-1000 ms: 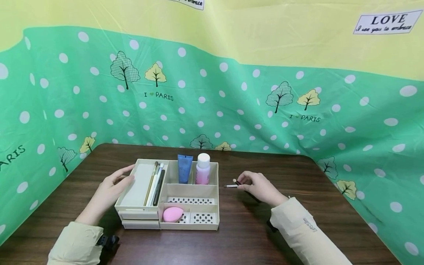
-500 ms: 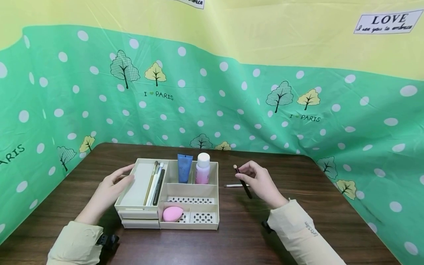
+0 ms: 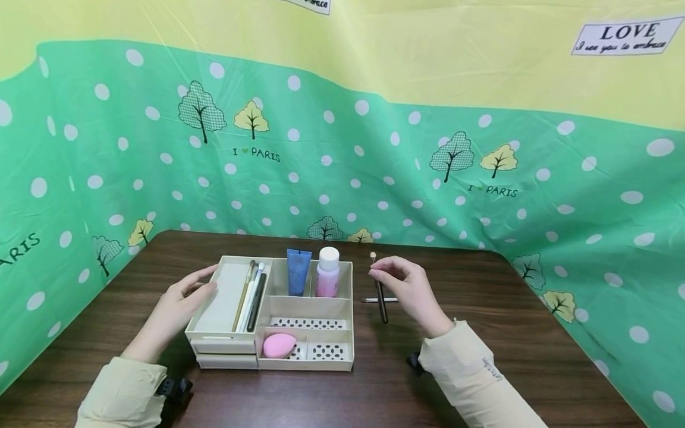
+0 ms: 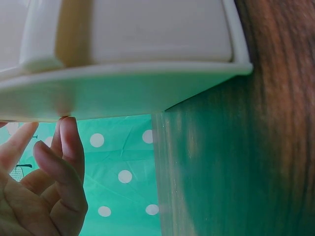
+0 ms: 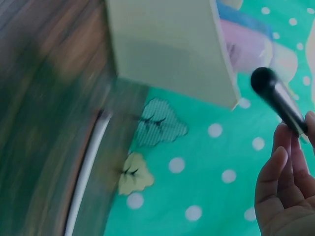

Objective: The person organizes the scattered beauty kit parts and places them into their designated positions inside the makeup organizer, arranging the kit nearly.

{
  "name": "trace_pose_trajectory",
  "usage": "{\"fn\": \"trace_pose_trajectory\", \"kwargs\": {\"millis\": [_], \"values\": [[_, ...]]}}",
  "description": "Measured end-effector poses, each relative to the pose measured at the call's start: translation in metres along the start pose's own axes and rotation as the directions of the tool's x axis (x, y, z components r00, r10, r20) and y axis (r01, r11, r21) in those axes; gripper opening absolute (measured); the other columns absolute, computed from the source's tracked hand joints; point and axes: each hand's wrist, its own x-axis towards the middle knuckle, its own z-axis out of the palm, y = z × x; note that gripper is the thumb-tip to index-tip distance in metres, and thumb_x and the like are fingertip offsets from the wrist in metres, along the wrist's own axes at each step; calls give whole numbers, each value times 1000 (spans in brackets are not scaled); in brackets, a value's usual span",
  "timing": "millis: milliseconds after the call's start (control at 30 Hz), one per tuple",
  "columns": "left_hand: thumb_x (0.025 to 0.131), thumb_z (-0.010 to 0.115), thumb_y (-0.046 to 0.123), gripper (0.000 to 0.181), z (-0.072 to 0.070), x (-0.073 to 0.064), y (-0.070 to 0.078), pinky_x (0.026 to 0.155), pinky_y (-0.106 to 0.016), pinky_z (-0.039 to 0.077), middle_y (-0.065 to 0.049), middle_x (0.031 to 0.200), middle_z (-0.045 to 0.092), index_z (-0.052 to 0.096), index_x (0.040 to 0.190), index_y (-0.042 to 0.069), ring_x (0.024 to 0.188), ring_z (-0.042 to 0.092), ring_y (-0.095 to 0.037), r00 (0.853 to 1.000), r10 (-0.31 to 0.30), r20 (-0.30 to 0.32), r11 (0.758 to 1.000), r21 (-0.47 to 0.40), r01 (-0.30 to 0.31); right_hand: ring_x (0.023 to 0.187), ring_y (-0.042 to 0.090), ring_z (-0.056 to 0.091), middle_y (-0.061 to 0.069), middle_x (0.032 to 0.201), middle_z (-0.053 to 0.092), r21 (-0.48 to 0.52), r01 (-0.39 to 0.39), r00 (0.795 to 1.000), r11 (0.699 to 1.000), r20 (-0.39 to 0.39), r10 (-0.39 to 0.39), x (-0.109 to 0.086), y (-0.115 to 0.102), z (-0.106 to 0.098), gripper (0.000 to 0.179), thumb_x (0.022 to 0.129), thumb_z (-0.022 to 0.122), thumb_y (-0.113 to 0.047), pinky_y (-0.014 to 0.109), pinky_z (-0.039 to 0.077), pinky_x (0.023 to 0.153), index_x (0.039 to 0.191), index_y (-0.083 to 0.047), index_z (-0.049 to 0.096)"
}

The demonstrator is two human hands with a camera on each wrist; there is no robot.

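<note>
In the head view my right hand [image 3: 409, 288] pinches a black makeup brush [image 3: 380, 297] between thumb and fingers, tilted near upright above the table, its pale tip at the top. The right wrist view shows the dark handle end of that brush [image 5: 280, 98] toward the camera. A white-handled brush [image 5: 88, 172] lies on the table below it. My left hand [image 3: 179, 306] touches the left wall of a cream organizer [image 3: 305, 365]; in the left wrist view its fingertips [image 4: 69, 123] meet that wall. Several brushes [image 3: 250, 297] lie in the organizer's left tray.
A blue tube [image 3: 298, 273] and a pink bottle with a white cap [image 3: 327, 276] stand in the organizer's back compartments. A pink makeup sponge [image 3: 279, 345] sits in the front one. Behind the wooden table [image 3: 481, 356] hangs a green and yellow cloth [image 3: 342, 148].
My right hand has lifted the black brush off the table, turned it more upright and moved it left toward the organizer. The white-handled brush and my left hand have stayed in place.
</note>
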Motion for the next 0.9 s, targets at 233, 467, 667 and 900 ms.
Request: {"fn": "trace_pose_trajectory", "kwargs": {"millis": [233, 467, 667, 900], "values": [[103, 49, 40, 56, 0, 0, 0, 86, -37, 45, -27, 133, 57, 41, 152, 14, 120, 54, -37, 1000, -1, -4, 1000, 3, 1, 83, 2, 63, 16, 100, 72, 97, 6, 999, 995, 40, -10, 0, -21, 13, 14, 89, 72, -8, 19, 50, 76, 101, 0, 73], [103, 49, 40, 56, 0, 1, 1, 86, -37, 45, -27, 133, 58, 41, 152, 14, 119, 55, -37, 1000, 0, -1, 1000, 8, 0, 70, 3, 56, 13, 88, 71, 128, 9, 995, 992, 99, -22, 1, -37, 28, 20, 93, 68, -8, 19, 46, 63, 110, 1, 73], [103, 49, 40, 56, -1, 0, 0, 88, -39, 44, -27, 134, 56, 41, 152, 15, 121, 54, -37, 1000, -5, 3, 1000, 4, 5, 70, 6, 61, 24, 103, 70, 221, -46, 986, 974, 165, 10, 4, -49, 41, 27, 94, 64, -4, 25, 51, 62, 119, 4, 68], [103, 50, 40, 56, 0, 1, 0, 87, -38, 44, -27, 133, 57, 41, 152, 15, 121, 54, -37, 1000, -5, -3, 1000, 3, 5, 68, 12, 64, 27, 113, 66, 274, -72, 974, 959, 224, 9, 6, -57, 57, 32, 94, 64, -3, 33, 57, 68, 124, 5, 64]]}}
